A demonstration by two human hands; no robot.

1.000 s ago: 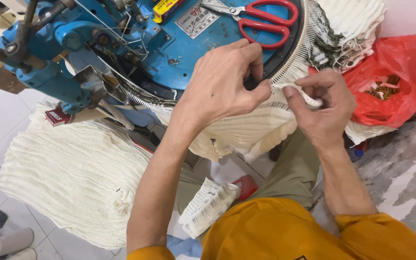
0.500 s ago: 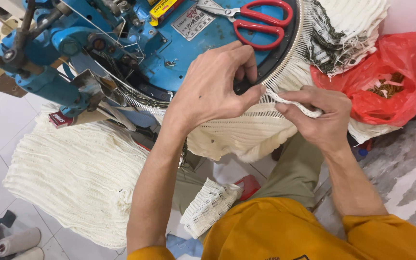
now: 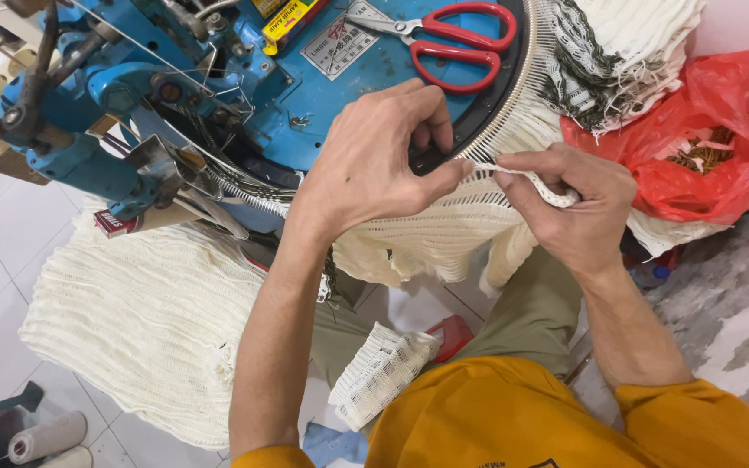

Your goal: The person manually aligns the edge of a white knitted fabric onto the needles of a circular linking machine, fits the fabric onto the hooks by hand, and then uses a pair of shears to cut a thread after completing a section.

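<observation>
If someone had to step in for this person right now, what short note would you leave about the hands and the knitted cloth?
Left hand: pressed on the machine's ring of needle points, thumb and forefinger pinching the cream knit edge.
Right hand: gripping a narrow cream knit strip, held taut toward the left thumb.
Done: part of the knit already hangs hooked on the ring.
Left: the stretch between the hands looks not yet hooked on.
Nearby: red scissors on the blue machine top, red bag to the right.

Both hands (image 3: pixel 478 186) on cream knit (image 3: pixel 444 234)
</observation>
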